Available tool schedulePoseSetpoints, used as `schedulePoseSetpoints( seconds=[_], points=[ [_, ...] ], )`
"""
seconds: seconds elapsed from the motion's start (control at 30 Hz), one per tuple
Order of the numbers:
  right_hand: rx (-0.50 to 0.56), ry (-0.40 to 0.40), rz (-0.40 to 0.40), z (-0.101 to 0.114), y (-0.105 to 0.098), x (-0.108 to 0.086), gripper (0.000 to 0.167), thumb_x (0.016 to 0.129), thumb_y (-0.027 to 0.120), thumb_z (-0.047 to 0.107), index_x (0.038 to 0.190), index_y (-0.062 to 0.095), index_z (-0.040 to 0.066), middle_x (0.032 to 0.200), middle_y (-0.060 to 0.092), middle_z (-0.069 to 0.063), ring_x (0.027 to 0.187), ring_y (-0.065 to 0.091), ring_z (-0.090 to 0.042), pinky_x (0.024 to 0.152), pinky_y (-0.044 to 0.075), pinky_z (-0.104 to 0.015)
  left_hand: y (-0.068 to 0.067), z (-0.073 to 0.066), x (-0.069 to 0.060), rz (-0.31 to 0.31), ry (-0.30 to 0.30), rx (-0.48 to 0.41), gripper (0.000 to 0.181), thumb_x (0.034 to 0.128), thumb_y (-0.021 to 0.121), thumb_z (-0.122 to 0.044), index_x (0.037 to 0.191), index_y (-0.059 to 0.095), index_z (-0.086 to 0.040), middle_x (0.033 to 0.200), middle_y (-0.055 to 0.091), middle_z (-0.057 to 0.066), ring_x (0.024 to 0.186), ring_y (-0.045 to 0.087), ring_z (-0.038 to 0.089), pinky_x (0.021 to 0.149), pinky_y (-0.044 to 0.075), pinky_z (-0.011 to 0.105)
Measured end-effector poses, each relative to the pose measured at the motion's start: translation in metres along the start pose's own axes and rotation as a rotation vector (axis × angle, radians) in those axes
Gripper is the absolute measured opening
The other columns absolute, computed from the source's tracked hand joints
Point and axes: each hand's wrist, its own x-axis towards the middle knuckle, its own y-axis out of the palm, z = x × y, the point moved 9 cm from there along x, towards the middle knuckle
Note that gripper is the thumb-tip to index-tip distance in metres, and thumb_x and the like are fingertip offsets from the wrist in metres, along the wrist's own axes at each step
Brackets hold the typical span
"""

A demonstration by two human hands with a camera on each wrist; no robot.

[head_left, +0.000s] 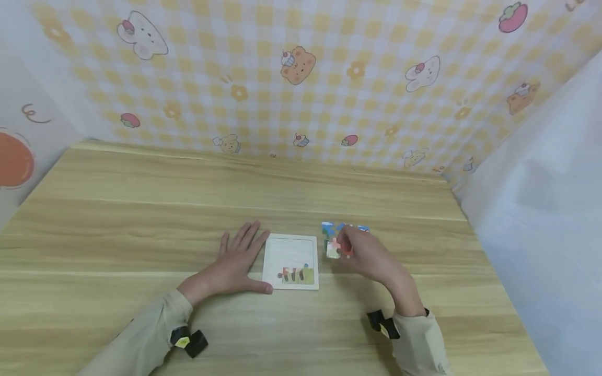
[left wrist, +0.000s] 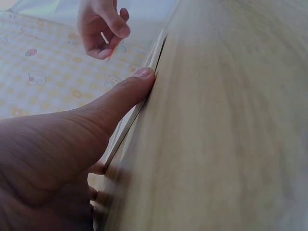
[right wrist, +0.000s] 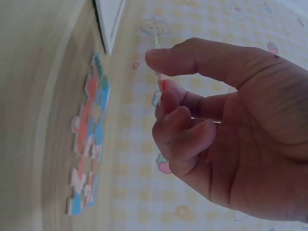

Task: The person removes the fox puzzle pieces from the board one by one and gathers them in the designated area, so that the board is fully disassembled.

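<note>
A flat white puzzle board [head_left: 287, 253] lies on the wooden table. Joined jigsaw pieces [head_left: 307, 275] fill part of its lower right. My left hand [head_left: 235, 266] rests at the board's left side with fingers spread, its thumb [left wrist: 130, 94] pressing along the near edge. To the right of the board, my right hand [head_left: 371, 256] pinches a jigsaw piece [head_left: 333, 249] between thumb and fingers, above the table. The right wrist view shows this piece edge-on, mostly as a thin strip. Loose jigsaw pieces [right wrist: 89, 139] lie beneath and beyond the right hand, partly hidden by it in the head view.
The wooden table [head_left: 141, 198] ends at a yellow checked cloth [head_left: 263, 68] with cartoon prints at the back. A white sheet [head_left: 541, 183] hangs at the right. A dark strapped device [head_left: 188, 340] sits on the left wrist, and another [head_left: 383, 325] on the right.
</note>
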Motion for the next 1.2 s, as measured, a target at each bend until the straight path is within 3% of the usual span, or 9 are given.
schedulePoseSetpoints(
  seconds=[0.53,1.2],
  points=[
    [-0.011,0.052,0.149,-0.015,0.025,-0.005,0.026,0.072,0.068,-0.005,0.089,0.051,0.007,0.072,0.049,0.000,0.066,0.045,-0.013,0.060,0.041,-0.027,0.001,0.001,0.000,0.003,-0.002,0.014,0.116,0.0648,0.071,-0.064,0.148,0.018,-0.003,0.153,0.002,0.021,0.138,-0.003,0.038,0.100,-0.007,0.066],
    [0.044,0.060,0.179,-0.018,0.036,-0.005,0.024,0.073,0.065,-0.007,0.088,0.052,0.007,0.071,0.050,0.000,0.064,0.046,-0.013,0.058,0.041,-0.027,0.001,0.002,0.002,0.007,-0.006,-0.002,0.115,0.0652,0.072,-0.063,0.148,0.019,-0.003,0.153,0.002,0.022,0.138,-0.004,0.038,0.100,-0.009,0.066]
  ],
)
